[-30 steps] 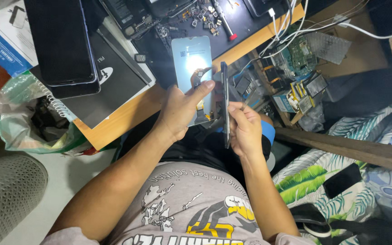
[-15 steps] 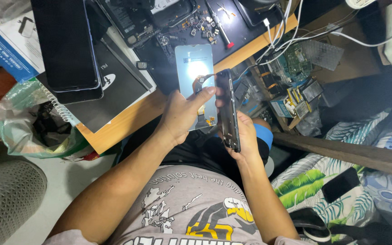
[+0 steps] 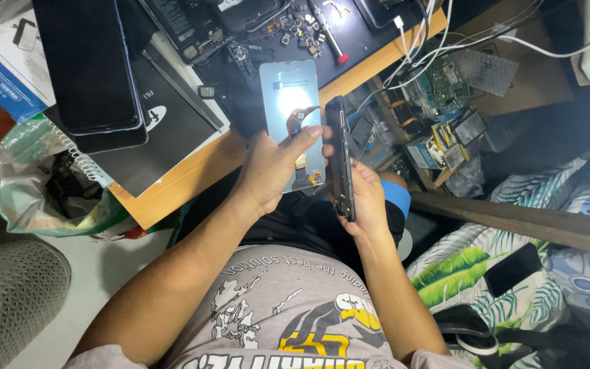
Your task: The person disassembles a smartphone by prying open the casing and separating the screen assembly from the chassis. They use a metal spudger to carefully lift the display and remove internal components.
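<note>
Grey printed T-shirt (image 3: 274, 314), seemingly short-sleeved

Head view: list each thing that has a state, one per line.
Silvery rectangular screen panel: detached, held up by left hand.
Black phone body: edge-on, gripped in right hand.
Large black tablet: screen dark, lying on desk.
Clear plastic bag: open.

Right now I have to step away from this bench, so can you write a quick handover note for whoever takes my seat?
Left hand: holds the detached silvery phone screen panel, index finger across its lower part.
Right hand: grips the black phone body edge-on, beside the panel.
Done: panel is apart from the body.
Left: small loose parts lie on the black work mat.
</note>
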